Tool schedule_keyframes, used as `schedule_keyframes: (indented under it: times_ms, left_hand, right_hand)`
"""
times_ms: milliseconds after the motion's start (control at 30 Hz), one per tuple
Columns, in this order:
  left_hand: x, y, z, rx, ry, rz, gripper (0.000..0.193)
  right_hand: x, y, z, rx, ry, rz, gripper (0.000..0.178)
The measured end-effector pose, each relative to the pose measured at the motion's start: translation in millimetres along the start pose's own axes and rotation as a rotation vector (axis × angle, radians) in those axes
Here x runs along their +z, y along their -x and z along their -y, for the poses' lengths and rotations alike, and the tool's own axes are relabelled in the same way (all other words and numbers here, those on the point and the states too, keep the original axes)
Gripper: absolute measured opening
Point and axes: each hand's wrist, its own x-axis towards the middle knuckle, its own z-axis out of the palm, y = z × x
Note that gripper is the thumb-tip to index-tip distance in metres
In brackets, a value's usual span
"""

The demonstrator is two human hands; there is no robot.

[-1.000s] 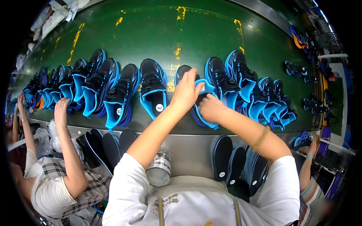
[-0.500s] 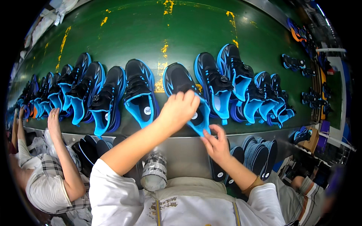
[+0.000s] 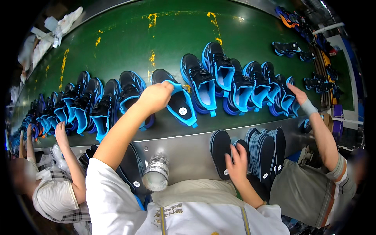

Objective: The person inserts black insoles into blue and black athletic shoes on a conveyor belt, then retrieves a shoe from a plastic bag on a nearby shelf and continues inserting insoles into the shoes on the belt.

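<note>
My left hand (image 3: 157, 97) is closed on the collar and tongue of a black-and-blue sports shoe (image 3: 160, 76) on the green belt. Inside that shoe lies a black insole (image 3: 181, 101) with a round white sticker at the heel. Over the metal ledge, my right hand (image 3: 238, 166) has its fingers spread, nearest to a black insole (image 3: 243, 145) that it partly covers. Whether it touches the insole I cannot tell. Another insole (image 3: 220, 150) lies just left of it, and a stack of blue-edged insoles (image 3: 261, 154) sits to its right.
Rows of similar shoes (image 3: 199, 84) line the green belt (image 3: 121, 43) on both sides. A plastic-wrapped cylinder (image 3: 156, 172) stands by my waist, right of more insoles (image 3: 131, 168). A co-worker's hand (image 3: 298, 94) reaches shoes at right; another's hand (image 3: 61, 135) is at left.
My right hand has left the shoe's heel and moved down to the insoles. My left hand stays at the shoe, now gripping its collar. The co-worker's arm at right has reached in; the view has shifted.
</note>
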Motion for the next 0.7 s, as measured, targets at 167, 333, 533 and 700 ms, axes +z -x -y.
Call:
schedule_keyframes:
  times_ms: [167, 333, 533, 700]
  left_hand:
    - [-37.8, 2.3, -8.5, -0.544, 1.193, -0.271, 0.010]
    - [-64.2, -1.8, -42.6, -0.723, 2.050, -0.672, 0.023]
    - [-45.6, -30.6, -75.2, -0.440, 0.622, -0.376, 0.030]
    - [-15.9, -77.8, -70.2, -0.113, 0.161, -0.083, 0.057]
  right_hand:
    - [-26.6, 93.5, -48.5, 0.411, 0.226, 0.168, 0.053]
    - [-25.6, 108.9, -52.3, 0.467, 0.219, 0.110, 0.058]
    - [-101.8, 37.8, -16.2, 0.168, -0.087, -0.024, 0.028]
    - [-124.7, -104.8, 32.6, -0.024, -0.396, 0.171, 0.015]
